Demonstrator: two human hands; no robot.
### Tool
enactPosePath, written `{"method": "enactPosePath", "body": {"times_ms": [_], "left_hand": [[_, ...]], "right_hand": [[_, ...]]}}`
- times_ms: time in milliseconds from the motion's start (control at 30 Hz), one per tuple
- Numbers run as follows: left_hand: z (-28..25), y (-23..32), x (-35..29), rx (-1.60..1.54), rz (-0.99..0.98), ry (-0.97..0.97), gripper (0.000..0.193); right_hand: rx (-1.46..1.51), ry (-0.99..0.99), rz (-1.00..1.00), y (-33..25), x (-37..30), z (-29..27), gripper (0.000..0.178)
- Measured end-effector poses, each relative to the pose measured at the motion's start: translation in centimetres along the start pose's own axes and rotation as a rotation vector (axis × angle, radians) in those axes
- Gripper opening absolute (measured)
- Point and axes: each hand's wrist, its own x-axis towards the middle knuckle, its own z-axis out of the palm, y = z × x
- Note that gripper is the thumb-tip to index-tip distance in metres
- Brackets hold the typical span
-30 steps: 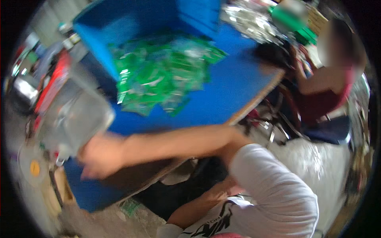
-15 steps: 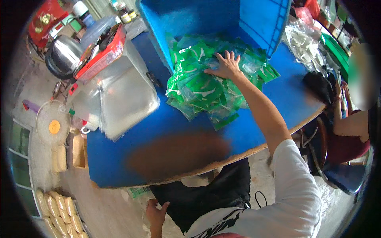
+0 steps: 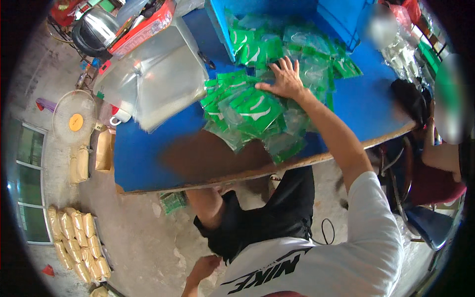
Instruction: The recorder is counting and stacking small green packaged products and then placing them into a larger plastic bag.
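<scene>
Nearest, the left hand (image 3: 206,267) hangs low beside black shorts (image 3: 279,218); whether it grips anything cannot be told. Beyond, the right hand (image 3: 288,82) rests open, fingers spread, on green-and-clear packets (image 3: 255,106) heaped on the blue table (image 3: 143,166), right of clear plastic bags (image 3: 170,81), and reaching into a far blue crate (image 3: 219,27).

Bold black lettering (image 3: 268,275) across the person's white shirt (image 3: 341,262)
</scene>
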Motion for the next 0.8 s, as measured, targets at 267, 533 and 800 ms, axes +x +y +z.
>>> {"method": "enactPosePath", "body": {"times_ms": [267,533,800], "left_hand": [[-5.7,8.7,7.7,-0.519,0.14,0.408,0.025],[-8.1,20.8,16.1,-0.797,0.5,0.457,0.015],[-8.7,21.0,18.0,-0.903,0.577,0.329,0.009]], "right_hand": [[0.154,0.017,-0.133,-7.6,-6.1,-5.4,0.071],[0.307,-0.15,-0.463,-11.3,-17.3,-5.9,0.097],[0.448,-0.015,-0.624,-8.0,-19.2,-6.1,0.037]]}}
